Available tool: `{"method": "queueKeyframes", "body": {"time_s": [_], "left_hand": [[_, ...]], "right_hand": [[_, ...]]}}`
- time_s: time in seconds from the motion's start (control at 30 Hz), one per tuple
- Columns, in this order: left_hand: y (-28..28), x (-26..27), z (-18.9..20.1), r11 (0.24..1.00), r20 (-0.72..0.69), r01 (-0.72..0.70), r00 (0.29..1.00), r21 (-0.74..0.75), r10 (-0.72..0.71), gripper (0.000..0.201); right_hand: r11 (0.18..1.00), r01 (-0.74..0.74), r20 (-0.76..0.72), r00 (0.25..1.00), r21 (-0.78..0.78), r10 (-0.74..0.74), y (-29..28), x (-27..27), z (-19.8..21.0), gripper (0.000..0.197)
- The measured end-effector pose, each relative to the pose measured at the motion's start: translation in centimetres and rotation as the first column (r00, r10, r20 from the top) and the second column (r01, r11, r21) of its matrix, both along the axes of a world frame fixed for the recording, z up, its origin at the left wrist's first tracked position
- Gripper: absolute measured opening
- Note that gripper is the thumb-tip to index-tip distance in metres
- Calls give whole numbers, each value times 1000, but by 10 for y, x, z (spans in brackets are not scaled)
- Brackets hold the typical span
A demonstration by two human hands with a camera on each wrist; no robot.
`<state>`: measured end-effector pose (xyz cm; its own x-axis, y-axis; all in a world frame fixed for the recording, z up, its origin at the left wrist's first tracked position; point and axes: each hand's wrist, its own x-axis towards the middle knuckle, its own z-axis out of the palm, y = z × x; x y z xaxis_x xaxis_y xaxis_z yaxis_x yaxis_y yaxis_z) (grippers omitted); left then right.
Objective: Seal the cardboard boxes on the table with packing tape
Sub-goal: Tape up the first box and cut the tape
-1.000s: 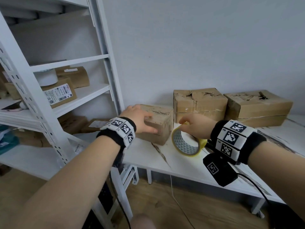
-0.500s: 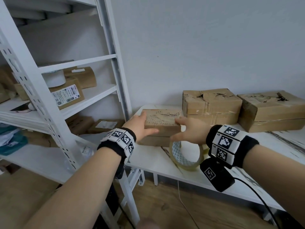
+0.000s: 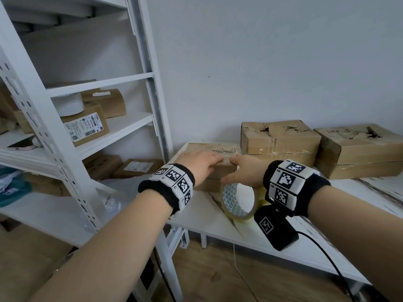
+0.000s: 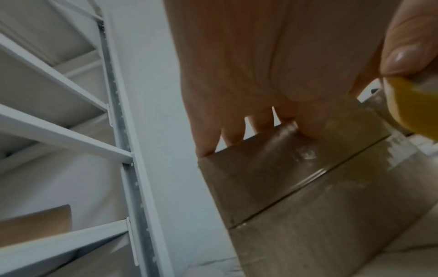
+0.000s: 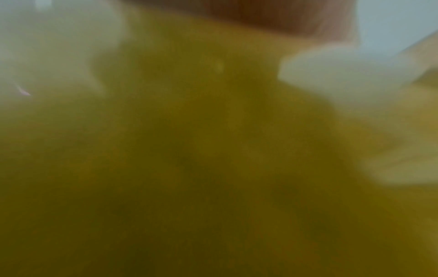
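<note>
Wood floor nearest, under the white table; a thin cable hangs below the table edge. Table top is white with dark streaks. Near its front edge stands a roll of tape on its rim, just in front of the small box. Right hand reaches over the roll, thumb down at the roll's top, fingertips touching the small box's near top edge; the wrist view is a yellow blur, so cannot tell whether it actually grips the roll. Left hand lies flat on the small box's top, fingers straight and pressing, not curled round anything; the left wrist view shows its fingertips over the box's top edge. The small box sits at the table's left end, a seam line across its side. Behind and right of it, a torn-top box, then a wider box further right, both against the grey-white wall. Left of the table, a white metal shelf rack holds labelled parcels and a white roll.
</note>
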<state>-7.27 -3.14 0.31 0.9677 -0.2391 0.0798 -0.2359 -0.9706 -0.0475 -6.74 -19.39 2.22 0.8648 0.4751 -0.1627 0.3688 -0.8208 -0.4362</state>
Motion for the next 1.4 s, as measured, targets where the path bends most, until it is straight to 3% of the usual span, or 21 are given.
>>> {"method": "queueKeyframes", "body": {"time_s": [0.3,0.43,0.63,0.8,1.0,1.1,1.17,1.3,1.4], "left_hand": [[7,54,-1,952,-144,-306,941,24,306,58],[17,89,5,960,-192,-272,941,66,280,59],[26,130,5,967,-172,-237,953,94,251,56],[37,160,0,971,-166,-225,957,86,237,55],[39,160,-2,969,-165,-238,955,65,245,56],[33,149,2,954,-143,-294,944,50,298,62],[26,141,9,959,-90,-283,956,-17,281,62],[-5,120,30,975,0,-158,987,-153,160,55],[-38,101,40,960,20,-117,992,-254,127,45]], "right_hand": [[999,26,-4,1000,27,-25,22,61,-8,58],[998,59,-15,998,39,-58,33,92,-11,62],[993,114,0,994,25,-114,50,133,-18,89],[979,189,-43,982,78,-186,66,152,-23,98],[956,268,-52,963,122,-263,71,150,-25,105],[940,257,-74,966,223,-247,61,136,-22,109],[930,215,-67,977,298,-204,47,118,-10,92],[902,184,-77,983,391,-167,0,83,9,34],[830,285,-236,953,479,-191,-42,59,17,28]]}}
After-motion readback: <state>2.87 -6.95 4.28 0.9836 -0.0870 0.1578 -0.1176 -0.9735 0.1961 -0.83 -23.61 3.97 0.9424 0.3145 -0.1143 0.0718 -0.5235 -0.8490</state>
